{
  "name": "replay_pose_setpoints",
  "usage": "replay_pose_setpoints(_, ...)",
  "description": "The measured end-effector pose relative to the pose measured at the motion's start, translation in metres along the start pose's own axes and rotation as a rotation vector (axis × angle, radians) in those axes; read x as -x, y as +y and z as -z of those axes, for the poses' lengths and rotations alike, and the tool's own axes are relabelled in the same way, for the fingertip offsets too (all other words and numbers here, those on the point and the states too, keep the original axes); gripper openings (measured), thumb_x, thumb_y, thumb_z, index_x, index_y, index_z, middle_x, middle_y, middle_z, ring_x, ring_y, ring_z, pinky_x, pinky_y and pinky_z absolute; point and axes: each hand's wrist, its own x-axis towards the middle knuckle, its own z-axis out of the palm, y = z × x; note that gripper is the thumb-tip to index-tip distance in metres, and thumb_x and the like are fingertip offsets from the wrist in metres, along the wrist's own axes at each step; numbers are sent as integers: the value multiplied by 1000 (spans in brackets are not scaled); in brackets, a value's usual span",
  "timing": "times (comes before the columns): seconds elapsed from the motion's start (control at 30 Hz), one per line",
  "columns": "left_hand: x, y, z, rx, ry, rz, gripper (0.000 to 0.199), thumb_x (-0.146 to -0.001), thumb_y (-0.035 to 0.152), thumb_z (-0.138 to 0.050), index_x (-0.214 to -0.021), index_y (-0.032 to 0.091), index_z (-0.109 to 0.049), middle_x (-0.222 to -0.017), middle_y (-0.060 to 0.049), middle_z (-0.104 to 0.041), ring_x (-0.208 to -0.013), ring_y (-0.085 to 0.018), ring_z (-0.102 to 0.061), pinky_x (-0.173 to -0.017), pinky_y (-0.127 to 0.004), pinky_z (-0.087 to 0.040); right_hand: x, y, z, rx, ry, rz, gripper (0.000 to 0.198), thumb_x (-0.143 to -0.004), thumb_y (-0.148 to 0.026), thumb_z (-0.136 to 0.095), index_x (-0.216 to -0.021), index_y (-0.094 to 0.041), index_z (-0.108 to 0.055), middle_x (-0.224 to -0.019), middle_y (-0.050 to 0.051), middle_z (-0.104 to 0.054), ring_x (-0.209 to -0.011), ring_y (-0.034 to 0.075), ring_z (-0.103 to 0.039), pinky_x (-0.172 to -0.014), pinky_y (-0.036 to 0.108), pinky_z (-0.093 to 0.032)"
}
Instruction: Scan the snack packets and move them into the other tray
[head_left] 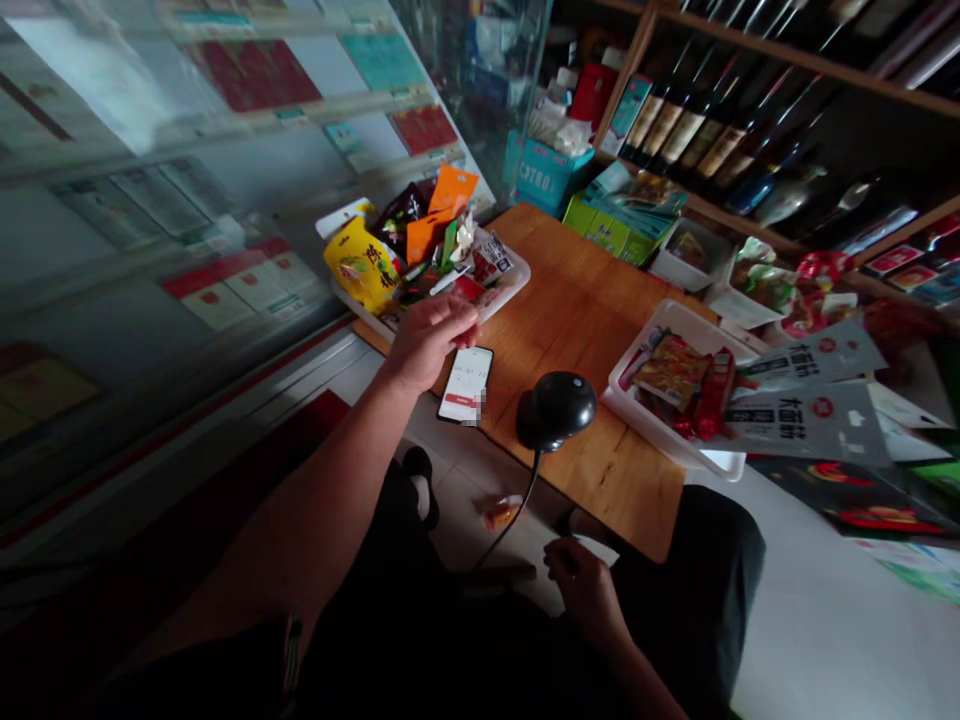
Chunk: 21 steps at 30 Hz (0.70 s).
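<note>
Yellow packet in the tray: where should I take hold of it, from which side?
Probably pinch the yellow packet by its picture-left edge, from above: its broad face is exposed, that edge looks uncovered, while the dark packet crowds its upper right.

1. Toward 12 from the black device [568,398], the bare wooden tabletop [551,285] gives a passable lane.
2. At 10, the heaped tray [516,287] blocks, with the left hand [433,335] at its near edge.
3. At 9, a flat phone [463,383] lies; a narrow gap precedes it.
4. At 3, a second tray [631,408] obstructs.
5. At 5, wood lies bare; at 7, a cable [533,480] hangs.
</note>
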Motion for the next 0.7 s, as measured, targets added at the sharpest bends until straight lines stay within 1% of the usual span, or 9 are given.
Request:
replay_pose_setpoints(0.07,-13,-3,12,-53,175,-94,20,-82,37,-69,-78,18,-63,-68,-1,-65,-57,-11,-60,-54,-23,-47,-6,-17,-2,-13,-32,52,29,-90,-44,-58,-90,-19,-73,-83,8,-74,-75,23,-70,-71,32,-54)
replay_pose_setpoints(0.17,-35,-9,39,-195,446,-216,20,-85,39,-67,-85,20,-63,-74,-1,-67,-66,-13,-64,-62,-24,-51,-20,-61,8,-44,6,125,26,-92,-40,-58,-90,-19,-74,-78,6,-72,-70,20,-68,-67,29,-53)
replay_pose_setpoints(0.2,-42,-12,48,-254,501,-239,20,-85,39,-67,-87,20,-63,-77,-2,-68,-71,-14,-66,-66,-25,-52,-25,-79,13,-58,14,153,24,-92,-39,-59,-89,-19,-74,-77,5,-71,-67,18,-66,-64,27,-52)
replay_pose_setpoints(0.27,-52,-16,64,-399,537,-234,19,-85,37,-68,-92,20,-63,-85,-4,-71,-78,-16,-68,-72,-28,-55,-33,-112,25,-91,-5,202,22,-93,-36,-59,-90,-20,-74,-74,3,-70,-66,17,-65,-62,24,-51)
replay_pose_setpoints(0.37,-59,-21,73,-717,438,-141,19,-83,32,-68,-98,20,-66,-94,-7,-73,-84,-21,-69,-78,-33,-55,-44,-154,37,-86,-55,319,19,-93,-31,-59,-88,-21,-75,-74,3,-70,-64,15,-64,-60,22,-50)
replay_pose_setpoints(0.43,-60,-24,67,-977,326,-112,16,-83,30,-67,-97,21,-68,-97,-9,-73,-91,-25,-68,-84,-37,-53,-49,-173,38,-79,-50,379,18,-92,-31,-60,-85,-21,-75,-73,2,-70,-63,14,-64,-60,22,-50)
replay_pose_setpoints(0.5,-62,-27,57,-1190,203,-103,12,-84,29,-66,-91,21,-71,-96,-11,-73,-96,-28,-67,-87,-39,-50,-52,-184,34,-72,-50,417,18,-92,-32,-61,-84,-22,-74,-73,3,-70,-64,15,-66,-60,23,-51)
replay_pose_setpoints(0.6,-69,-34,41,-1343,57,-67,18,-89,27,-58,-86,20,-75,-89,-14,-72,-91,-30,-66,-83,-40,-48,-55,-190,25,-64,-53,433,17,-92,-32,-61,-85,-23,-73,-78,3,-72,-71,18,-68,-65,25,-53)
replay_pose_setpoints(0.7,-79,-44,32,-1405,-16,-49,21,-88,21,-56,-91,16,-76,-92,-17,-70,-93,-31,-65,-83,-40,-46,-54,-187,19,-72,-43,426,17,-93,-33,-60,-88,-23,-74,-80,3,-72,-74,18,-69,-68,26,-53)
